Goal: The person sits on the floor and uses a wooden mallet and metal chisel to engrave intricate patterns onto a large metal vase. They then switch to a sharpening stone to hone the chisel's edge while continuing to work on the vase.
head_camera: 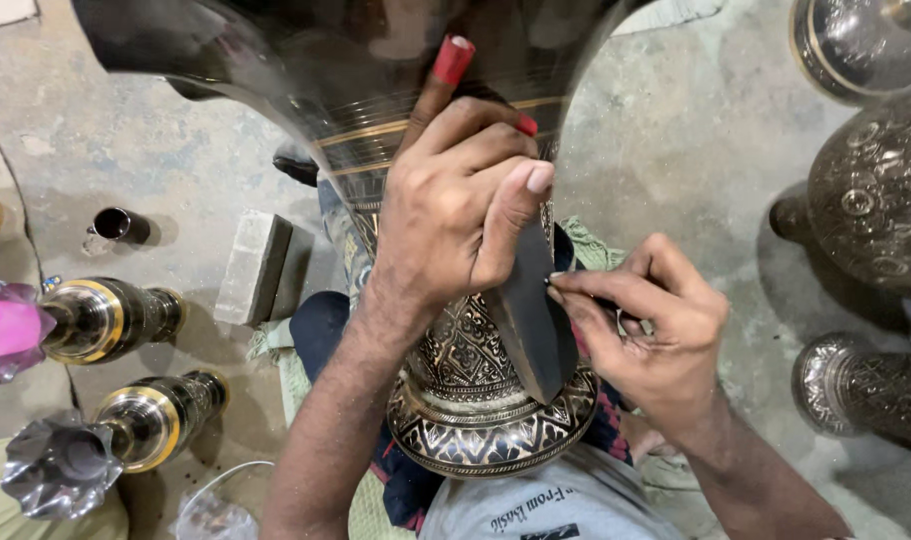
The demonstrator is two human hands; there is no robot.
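L hand (455,215) fisted round red-tipped tool (451,62), R hand (655,330) pinching dark blade (530,315), both vs engraved brass vase (475,400).

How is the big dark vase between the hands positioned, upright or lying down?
Lying tipped. The vase has its round base facing the person and its wide mouth pointing away, while the left hand and right hand work on it.

A large vase (475,380) lies across the seated person's lap, both hands on its neck: the left hand (455,210) on top, the right hand (655,330) beside it. Two smaller vases (125,370) lie on the floor (675,130) to the left, near a brick (253,268); other vases (875,200) stand to the right.
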